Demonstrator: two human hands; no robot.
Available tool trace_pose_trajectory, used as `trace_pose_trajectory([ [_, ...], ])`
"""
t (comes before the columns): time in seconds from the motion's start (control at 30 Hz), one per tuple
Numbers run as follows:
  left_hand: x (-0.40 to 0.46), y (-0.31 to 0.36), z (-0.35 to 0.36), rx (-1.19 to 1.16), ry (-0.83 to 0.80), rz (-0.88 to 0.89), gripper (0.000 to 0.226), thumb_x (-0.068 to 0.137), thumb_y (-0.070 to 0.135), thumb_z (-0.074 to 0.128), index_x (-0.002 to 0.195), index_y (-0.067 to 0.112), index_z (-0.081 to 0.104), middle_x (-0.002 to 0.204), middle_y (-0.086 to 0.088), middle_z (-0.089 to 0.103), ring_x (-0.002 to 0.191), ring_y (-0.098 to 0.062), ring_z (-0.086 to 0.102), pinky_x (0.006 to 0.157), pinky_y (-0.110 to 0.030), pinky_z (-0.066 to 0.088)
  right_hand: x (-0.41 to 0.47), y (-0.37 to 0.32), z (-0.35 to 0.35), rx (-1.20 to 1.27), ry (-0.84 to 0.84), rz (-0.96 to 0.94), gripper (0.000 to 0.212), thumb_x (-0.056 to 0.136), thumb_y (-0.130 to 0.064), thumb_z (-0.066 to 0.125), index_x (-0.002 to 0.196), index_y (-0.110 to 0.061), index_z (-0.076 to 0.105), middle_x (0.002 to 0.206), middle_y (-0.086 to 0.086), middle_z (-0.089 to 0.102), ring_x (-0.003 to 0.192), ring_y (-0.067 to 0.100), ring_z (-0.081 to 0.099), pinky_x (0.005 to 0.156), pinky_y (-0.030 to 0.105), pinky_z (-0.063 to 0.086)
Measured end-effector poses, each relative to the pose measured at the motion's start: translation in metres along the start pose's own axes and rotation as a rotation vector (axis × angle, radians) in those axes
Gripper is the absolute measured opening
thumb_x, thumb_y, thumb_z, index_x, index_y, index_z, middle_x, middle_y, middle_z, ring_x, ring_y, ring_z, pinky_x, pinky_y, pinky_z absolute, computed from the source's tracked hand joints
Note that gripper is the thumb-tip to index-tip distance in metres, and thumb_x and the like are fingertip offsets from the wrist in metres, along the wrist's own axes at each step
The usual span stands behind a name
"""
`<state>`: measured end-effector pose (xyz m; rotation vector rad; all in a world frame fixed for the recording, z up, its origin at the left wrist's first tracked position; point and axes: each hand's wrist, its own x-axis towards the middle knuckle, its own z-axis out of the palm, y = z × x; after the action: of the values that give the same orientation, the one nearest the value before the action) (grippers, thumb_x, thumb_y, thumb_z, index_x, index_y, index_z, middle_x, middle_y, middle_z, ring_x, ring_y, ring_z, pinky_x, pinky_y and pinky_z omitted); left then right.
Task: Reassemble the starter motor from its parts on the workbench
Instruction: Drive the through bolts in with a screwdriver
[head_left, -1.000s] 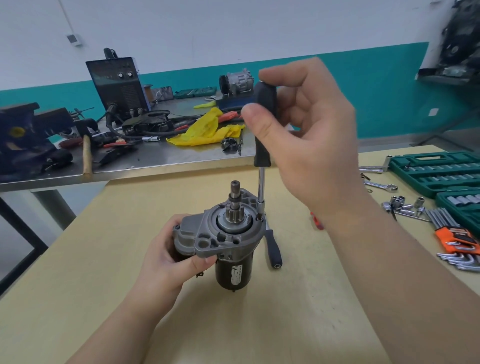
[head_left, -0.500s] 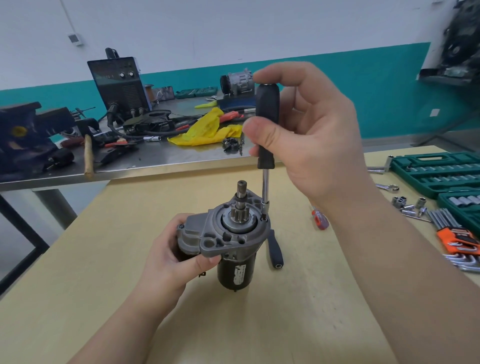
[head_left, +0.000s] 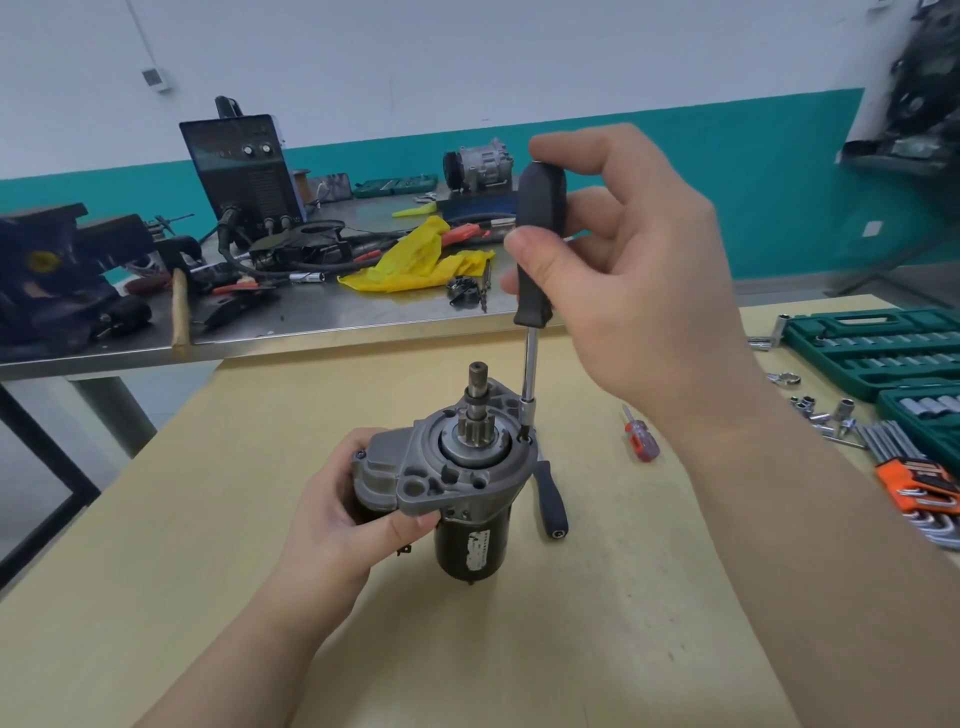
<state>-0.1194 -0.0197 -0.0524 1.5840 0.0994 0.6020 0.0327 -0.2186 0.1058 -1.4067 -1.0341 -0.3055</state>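
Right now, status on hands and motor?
Left hand grips motor, upright on bench. Right hand holds driver, tip at housing bolt. Nothing in the way.

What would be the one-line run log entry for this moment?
stage: fastening housing bolt | left hand: holds starter motor upright | right hand: grips driver, tip in housing hole | table: small red screwdriver idle

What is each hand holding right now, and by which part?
Right hand pinches the driver by its black handle. Left hand grips the starter motor by the housing's left side.
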Motion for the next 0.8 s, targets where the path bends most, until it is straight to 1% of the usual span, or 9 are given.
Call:
trace_pose_trajectory([
  [0.13, 0.0, 0.0, 0.0, -0.004, 0.001, -0.001, 0.068, 0.065, 0.048, 0.102, 0.117, 0.02, 0.069, 0.097, -0.008, 0.074, 0.076, -0.017, 0.064, 0.057, -0.029, 0.051, -0.003, 0.003, 0.008, -0.112, 0.077, -0.042, 0.033, 0.097, -0.023, 0.073, 0.128, -0.028, 0.062, 0.094, -0.004, 0.076, 0.079, 0.024, 0.078, 0.075, 0.049, 0.065],
  [0.23, 0.0, 0.001, 0.0, -0.005, 0.0, 0.001, 0.069, 0.064, 0.047, 0.102, 0.118, 0.019, 0.069, 0.098, -0.009, 0.074, 0.077, -0.017, 0.067, 0.058, -0.029, 0.053, 0.0, 0.002, 0.003, 0.133, 0.012, 0.003, 0.026, 0.101, -0.012, 0.07, 0.123, -0.022, 0.06, 0.097, 0.009, 0.077, 0.084, 0.032, 0.078, 0.077, 0.055, 0.066],
  [0.3, 0.0, 0.001, 0.0, -0.006, 0.002, -0.001, 0.069, 0.064, 0.047, 0.103, 0.118, 0.019, 0.069, 0.098, -0.009, 0.074, 0.077, -0.018, 0.066, 0.058, -0.029, 0.052, 0.002, 0.002, -0.003, 0.293, -0.06, 0.074, 0.025, 0.105, -0.004, 0.061, 0.128, -0.014, 0.058, 0.11, 0.021, 0.075, 0.095, 0.032, 0.078, 0.081, 0.057, 0.065],
  [0.37, 0.0, 0.001, 0.0, -0.008, 0.002, -0.001, 0.069, 0.065, 0.047, 0.103, 0.118, 0.018, 0.069, 0.099, -0.01, 0.074, 0.078, -0.018, 0.066, 0.058, -0.029, 0.052, 0.004, 0.002, -0.009, 0.343, -0.132, 0.107, 0.03, 0.106, 0.002, 0.056, 0.134, -0.01, 0.055, 0.116, 0.022, 0.074, 0.099, 0.034, 0.078, 0.084, 0.056, 0.065],
  [0.43, 0.001, 0.0, 0.0, -0.01, 0.002, -0.001, 0.069, 0.065, 0.046, 0.103, 0.118, 0.018, 0.069, 0.1, -0.011, 0.075, 0.08, -0.019, 0.067, 0.059, -0.029, 0.052, 0.004, 0.001, -0.013, 0.354, -0.174, 0.101, 0.033, 0.103, 0.005, 0.06, 0.13, -0.013, 0.055, 0.11, 0.021, 0.073, 0.091, 0.036, 0.079, 0.083, 0.057, 0.066],
  [0.57, 0.0, -0.002, -0.001, -0.012, 0.004, -0.003, 0.071, 0.065, 0.047, 0.102, 0.121, 0.018, 0.069, 0.105, -0.015, 0.075, 0.085, -0.023, 0.068, 0.062, -0.031, 0.054, 0.004, -0.001, -0.012, 0.233, -0.077, 0.043, 0.035, 0.094, -0.001, 0.077, 0.115, -0.02, 0.057, 0.092, 0.008, 0.068, 0.075, 0.036, 0.078, 0.072, 0.052, 0.067],
  [0.7, 0.001, -0.003, -0.002, -0.013, 0.005, -0.002, 0.072, 0.066, 0.047, 0.102, 0.122, 0.017, 0.068, 0.104, -0.015, 0.074, 0.083, -0.023, 0.067, 0.061, -0.031, 0.053, 0.0, 0.0, -0.002, -0.136, 0.13, -0.068, 0.036, 0.087, -0.026, 0.086, 0.111, -0.024, 0.059, 0.081, -0.004, 0.066, 0.065, 0.022, 0.071, 0.065, 0.035, 0.063],
  [0.77, 0.001, -0.003, -0.002, -0.01, 0.004, 0.001, 0.071, 0.066, 0.047, 0.102, 0.122, 0.018, 0.068, 0.105, -0.015, 0.074, 0.083, -0.024, 0.067, 0.062, -0.032, 0.054, 0.0, 0.0, 0.0, -0.155, 0.126, -0.092, 0.034, 0.089, -0.027, 0.084, 0.111, -0.025, 0.058, 0.083, -0.005, 0.067, 0.067, 0.02, 0.07, 0.065, 0.029, 0.061],
  [0.8, 0.001, -0.003, -0.003, -0.01, 0.004, 0.001, 0.071, 0.066, 0.047, 0.102, 0.122, 0.018, 0.069, 0.105, -0.015, 0.074, 0.084, -0.024, 0.067, 0.062, -0.032, 0.055, 0.001, 0.0, 0.0, -0.095, 0.085, -0.076, 0.031, 0.092, -0.025, 0.081, 0.111, -0.026, 0.057, 0.088, -0.002, 0.069, 0.072, 0.023, 0.073, 0.069, 0.033, 0.063],
])
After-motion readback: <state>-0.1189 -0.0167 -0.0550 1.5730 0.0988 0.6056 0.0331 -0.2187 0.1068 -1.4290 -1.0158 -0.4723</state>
